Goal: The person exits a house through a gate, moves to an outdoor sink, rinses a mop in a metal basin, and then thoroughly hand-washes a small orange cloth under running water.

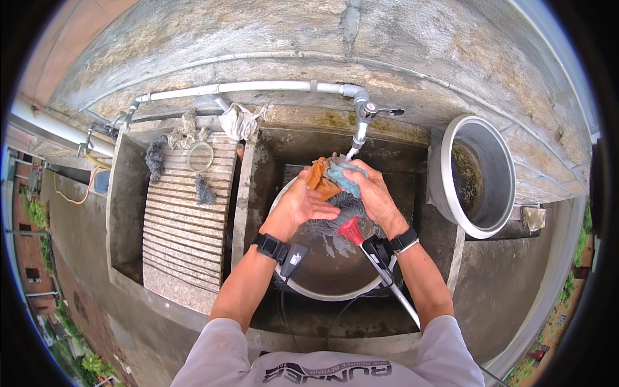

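Note:
My left hand [304, 200] holds an orange cloth [319, 180] at the thumb, its other fingers extended. My right hand [372, 191] grips a light blue cloth [346, 176] that touches the orange one. Both cloths are just under the spout of a metal tap [361, 128], where water runs. Below them, a mop's grey string head [333, 213] lies in a round metal basin [329, 296] holding murky water. The mop's red plastic socket [351, 231] and metal handle [405, 302] slant toward the lower right, passing by my right wrist.
The basin stands inside a concrete sink [242, 193]. Left is a ridged washboard slab [181, 242] with grey scrubbers [155, 157], a clear round dish [200, 156] and a whitish rag [238, 122]. A large metal pot [447, 188] stands tilted on the right. Cables hang from both wrists.

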The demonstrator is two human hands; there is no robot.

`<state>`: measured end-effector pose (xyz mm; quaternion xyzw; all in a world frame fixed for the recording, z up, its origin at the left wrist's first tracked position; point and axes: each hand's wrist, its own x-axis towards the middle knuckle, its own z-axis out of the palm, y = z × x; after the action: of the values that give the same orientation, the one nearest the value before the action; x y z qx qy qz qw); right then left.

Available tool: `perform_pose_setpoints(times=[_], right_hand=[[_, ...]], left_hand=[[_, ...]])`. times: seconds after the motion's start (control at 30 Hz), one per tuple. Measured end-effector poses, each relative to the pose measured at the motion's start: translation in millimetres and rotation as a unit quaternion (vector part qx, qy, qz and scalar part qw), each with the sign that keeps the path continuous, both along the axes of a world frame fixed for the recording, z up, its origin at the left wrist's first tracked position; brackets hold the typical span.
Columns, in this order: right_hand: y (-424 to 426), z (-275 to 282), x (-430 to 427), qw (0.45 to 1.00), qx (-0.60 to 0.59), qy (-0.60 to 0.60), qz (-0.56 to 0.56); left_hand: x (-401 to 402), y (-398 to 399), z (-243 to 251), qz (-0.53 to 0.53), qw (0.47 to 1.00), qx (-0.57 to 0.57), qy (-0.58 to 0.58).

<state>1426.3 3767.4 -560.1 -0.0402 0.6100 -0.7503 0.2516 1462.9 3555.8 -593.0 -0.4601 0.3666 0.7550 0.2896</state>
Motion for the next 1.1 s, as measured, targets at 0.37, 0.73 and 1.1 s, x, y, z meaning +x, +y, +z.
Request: perform_pose_setpoints(times=[0.37,0.73,1.1], right_hand=[[33.8,-3.4,-21.1,0.998,-0.042,0.045,-0.006],[18.9,-73.1,4.1,0.907,-0.316,-0.266,-0.082],[-18.2,-1.4,54.7,0.990,0.071,-0.103,0.062]], left_hand=[[3.9,19.4,-24.8,-0.020,0.982,0.062,0.175],[0.7,54.6,8.9,0.094,0.878,0.414,0.221],[113.6,24.4,20.1,-0.131,0.939,0.214,0.236]])
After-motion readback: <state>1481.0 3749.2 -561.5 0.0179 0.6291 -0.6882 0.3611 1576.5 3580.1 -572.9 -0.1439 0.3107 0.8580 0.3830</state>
